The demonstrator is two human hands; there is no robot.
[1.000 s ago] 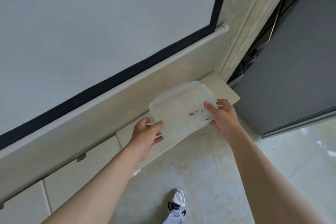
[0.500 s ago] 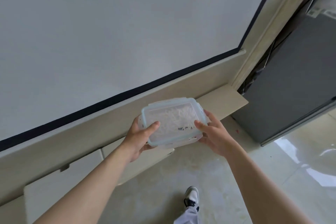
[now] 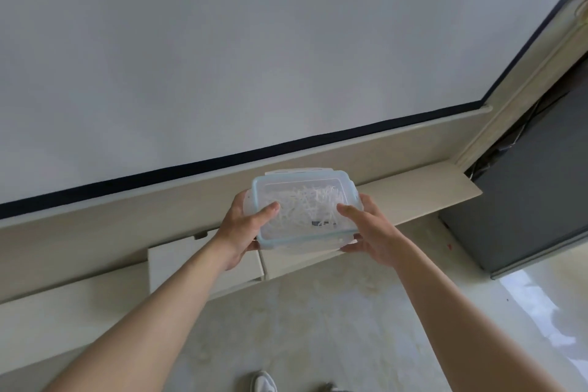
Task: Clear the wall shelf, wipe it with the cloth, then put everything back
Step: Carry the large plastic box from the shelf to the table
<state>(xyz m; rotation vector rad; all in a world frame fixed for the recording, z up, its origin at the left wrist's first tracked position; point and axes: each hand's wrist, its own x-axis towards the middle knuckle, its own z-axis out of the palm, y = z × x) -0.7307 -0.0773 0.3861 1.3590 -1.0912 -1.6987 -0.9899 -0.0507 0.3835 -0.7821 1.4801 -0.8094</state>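
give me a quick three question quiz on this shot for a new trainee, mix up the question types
1. True or false: the plastic box stands open, with no lid on it.
2. Look at the left hand and the right hand. Which of them grips the box? A: left only. B: right only. C: both.
3. Fill in: the rim of the lid is light ____.
Key: 1 false; 2 C; 3 blue.
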